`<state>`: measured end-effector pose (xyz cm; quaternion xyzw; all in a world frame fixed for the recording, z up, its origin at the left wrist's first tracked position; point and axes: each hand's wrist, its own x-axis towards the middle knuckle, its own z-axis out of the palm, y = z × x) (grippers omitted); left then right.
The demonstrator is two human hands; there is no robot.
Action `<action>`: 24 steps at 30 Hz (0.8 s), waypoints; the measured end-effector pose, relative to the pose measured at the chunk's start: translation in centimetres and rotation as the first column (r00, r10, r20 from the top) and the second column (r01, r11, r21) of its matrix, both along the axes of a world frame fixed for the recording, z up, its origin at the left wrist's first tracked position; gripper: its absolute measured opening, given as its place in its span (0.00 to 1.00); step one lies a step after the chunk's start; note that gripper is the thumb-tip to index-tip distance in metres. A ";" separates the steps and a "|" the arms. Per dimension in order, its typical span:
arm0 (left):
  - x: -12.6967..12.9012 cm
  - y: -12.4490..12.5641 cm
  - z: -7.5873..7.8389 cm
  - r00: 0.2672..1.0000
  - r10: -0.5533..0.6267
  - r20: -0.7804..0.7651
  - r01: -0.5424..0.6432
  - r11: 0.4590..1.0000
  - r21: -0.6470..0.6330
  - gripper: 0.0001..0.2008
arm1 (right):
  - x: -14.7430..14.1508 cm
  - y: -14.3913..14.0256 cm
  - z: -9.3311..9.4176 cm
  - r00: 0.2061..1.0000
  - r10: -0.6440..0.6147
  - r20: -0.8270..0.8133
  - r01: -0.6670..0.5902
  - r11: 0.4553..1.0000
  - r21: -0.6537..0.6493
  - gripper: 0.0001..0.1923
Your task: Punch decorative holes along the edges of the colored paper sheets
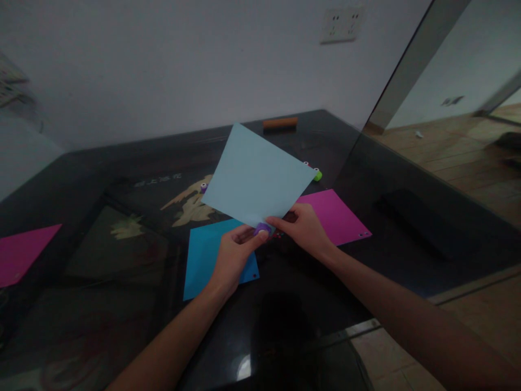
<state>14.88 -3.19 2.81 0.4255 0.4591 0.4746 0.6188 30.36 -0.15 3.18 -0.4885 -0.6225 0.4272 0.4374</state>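
One pale blue sheet (pixel 260 171), raised above the table (pixel 325 296), its near corner at one small purple device (pixel 259 227) clamped in the left hand (pixel 232 250); the right hand (pixel 307 225) pinches the sheet beside it. On the table: one bright blue sheet (pixel 203 260), two pink sheets (pixel 336 214), one left, one right; one orange-brown object (pixel 280 125) at the back.

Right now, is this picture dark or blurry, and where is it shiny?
Head view: dim overall; white glare shines on the near part of the glossy black tabletop; the lettering is faint and blurry; the held-up pale sheet has clearer edges.
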 end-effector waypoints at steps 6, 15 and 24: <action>0.0 0.0 -0.1 1.000 0.011 -0.007 -0.011 1.000 -0.007 0.15 | 0.0 0.0 -0.1 1.000 -0.006 0.014 0.006 1.000 0.010 0.09; 0.0 0.1 -0.3 1.000 0.018 -0.003 -0.018 1.000 -0.003 0.14 | -0.1 0.0 -0.1 1.000 0.002 -0.010 -0.002 1.000 -0.004 0.09; -0.2 0.0 -0.1 1.000 -0.008 -0.016 0.009 0.999 0.038 0.12 | -0.2 -0.2 0.1 0.998 -0.022 0.052 0.021 1.000 0.022 0.09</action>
